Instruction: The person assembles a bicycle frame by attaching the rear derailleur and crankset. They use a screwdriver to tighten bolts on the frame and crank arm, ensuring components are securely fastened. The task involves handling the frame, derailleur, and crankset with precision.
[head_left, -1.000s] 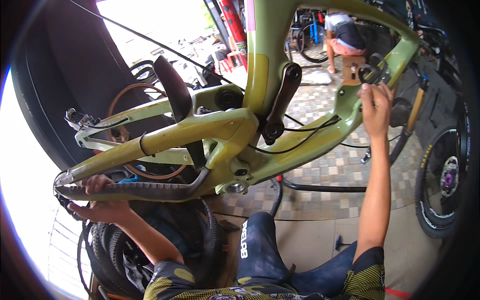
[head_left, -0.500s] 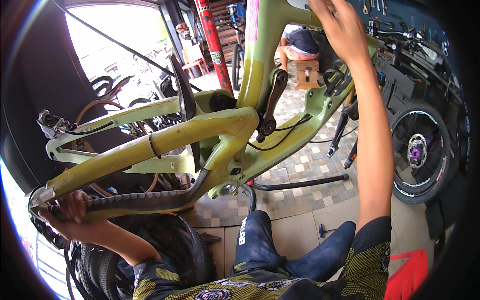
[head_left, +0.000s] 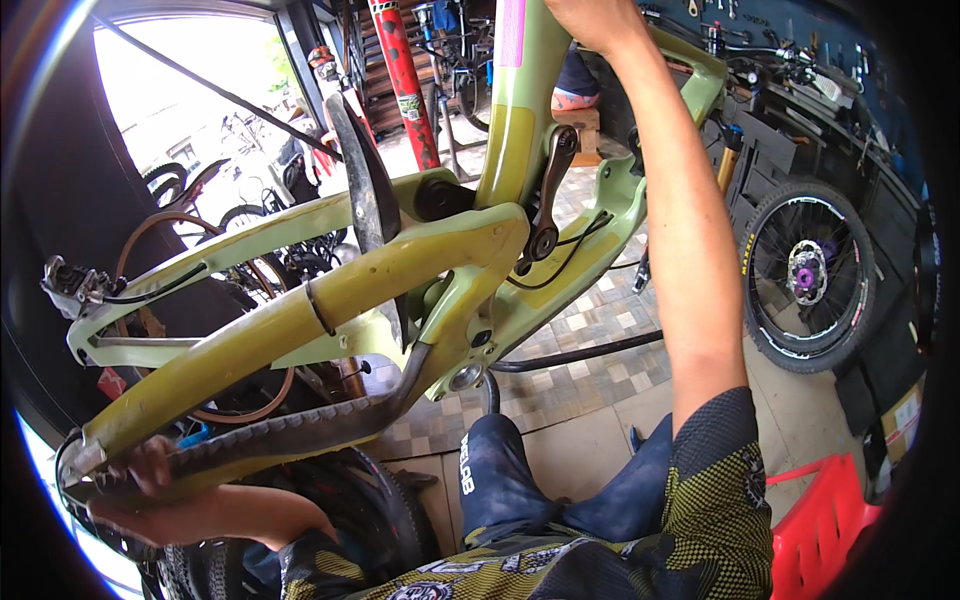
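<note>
A green and olive mountain bike frame [head_left: 400,260] hangs slanted across the view in front of me. My left hand [head_left: 150,505], smeared by motion, wraps around the ribbed black chainstay guard [head_left: 290,425] near the frame's rear end at lower left. At the top edge my right hand [head_left: 598,22] closes on an upper tube; its fingertips are partly cut off. A dark linkage arm [head_left: 552,190] sits at the frame's middle, with a loose black cable beside it. A black mudguard-like piece [head_left: 368,180] stands up between the rear stays. A brake caliper [head_left: 75,280] is at the far left end.
A wheel with a purple hub [head_left: 805,278] leans on the right by a dark workbench. A red plastic chair [head_left: 825,525] stands at lower right. Tyres [head_left: 395,510] lie below my left arm. Behind are a red post [head_left: 405,90], several bicycles and a seated person [head_left: 575,85].
My view has shifted relative to the room. The frame's rear end sits slightly lower and further left. My right hand has moved left along the top edge. Both hands stay on the frame.
</note>
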